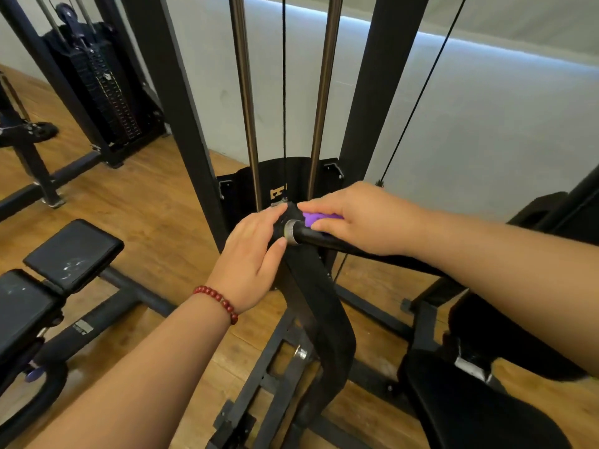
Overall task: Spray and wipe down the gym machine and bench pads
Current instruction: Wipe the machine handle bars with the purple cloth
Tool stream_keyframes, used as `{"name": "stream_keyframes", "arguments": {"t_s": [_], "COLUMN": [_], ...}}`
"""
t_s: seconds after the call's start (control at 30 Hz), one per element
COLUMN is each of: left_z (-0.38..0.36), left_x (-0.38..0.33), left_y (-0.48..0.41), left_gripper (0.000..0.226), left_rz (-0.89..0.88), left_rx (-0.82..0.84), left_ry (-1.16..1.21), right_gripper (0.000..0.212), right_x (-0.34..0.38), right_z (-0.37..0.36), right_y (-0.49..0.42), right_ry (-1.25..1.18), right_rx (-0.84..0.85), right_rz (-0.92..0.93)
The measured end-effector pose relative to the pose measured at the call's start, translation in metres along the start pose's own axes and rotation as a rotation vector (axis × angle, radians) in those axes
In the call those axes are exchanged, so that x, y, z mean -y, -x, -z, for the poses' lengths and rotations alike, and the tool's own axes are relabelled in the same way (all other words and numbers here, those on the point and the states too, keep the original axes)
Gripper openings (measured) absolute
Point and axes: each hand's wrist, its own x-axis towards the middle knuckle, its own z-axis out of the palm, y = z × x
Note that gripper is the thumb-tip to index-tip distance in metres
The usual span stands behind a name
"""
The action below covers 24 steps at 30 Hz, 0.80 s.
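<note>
The black machine [184, 131] rises just behind the bar [319, 238]. A bench pad [73, 252] lies well left of the bar, and a seat pad [470, 409] sits below it on the right. The left hand [252, 264] grips the bar's left end, fingers above and thumb below. The right hand [363, 218] curls over the bar just right of its metal collar, holding a purple cloth [316, 218] against it under the fingers. A red bracelet [217, 299] circles the left wrist.

Purple cloth [313, 218] soft; bar [321, 240] matt black, metal collar [291, 232]; guide rods [246, 92] polished metal; floor [146, 196] glossy wood.
</note>
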Motion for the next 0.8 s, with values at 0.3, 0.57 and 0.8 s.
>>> {"name": "stream_keyframes", "arguments": {"t_s": [0.3, 0.57, 0.8], "left_z": [0.019, -0.003, -0.01], "left_x": [0.015, 0.025, 0.033], "left_y": [0.01, 0.013, 0.009], "left_gripper": [0.051, 0.062, 0.059], "left_rz": [-0.118, -0.151, -0.201], "left_rx": [0.121, 0.05, -0.022], "left_ry": [0.058, -0.014, -0.024], "right_gripper": [0.043, 0.019, 0.033], "right_x": [0.067, 0.082, 0.045], "right_z": [-0.129, -0.174, -0.189], "right_y": [0.03, -0.031, -0.023], "right_ry": [-0.592, -0.875, -0.776], "right_rx": [-0.908, -1.201, -0.925], "right_rz": [-0.327, -0.649, -0.79]}}
